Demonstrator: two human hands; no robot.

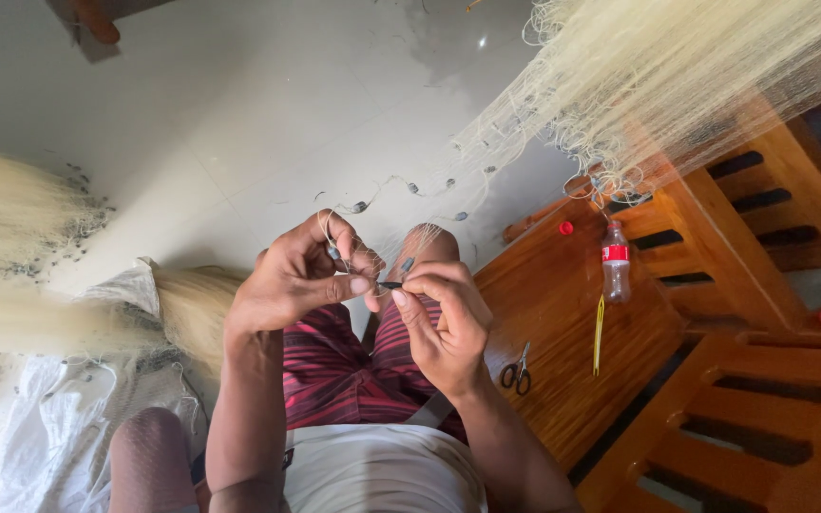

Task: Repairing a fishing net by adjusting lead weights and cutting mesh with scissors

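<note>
Pale tiled floor (239, 123) underfoot, person seated, wooden furniture to the right. Small dark sinker weight (390, 284) sits pinched between both hands at chest height, above the knees in striped red shorts (334, 370). Left hand (301, 275) closed around the net line, thumb and forefinger pressing the weight's near end; a second sinker shows between its fingers. Right hand (444, 323) closed too, fingertips gripping the weight's other end. Cream fishing net (677, 76) hangs from upper right, its edge line with spaced sinkers (410, 188) running down to the hands. More net bunched at left (11, 247), over a white sack (49, 427). Judging by that, several weights already on, much edge apparently left. Wooden bench (563, 323) holds scissors (517, 369), yellow netting needle (599, 332), clear plastic bottle (616, 263), red cap (565, 228) beside it.
</note>
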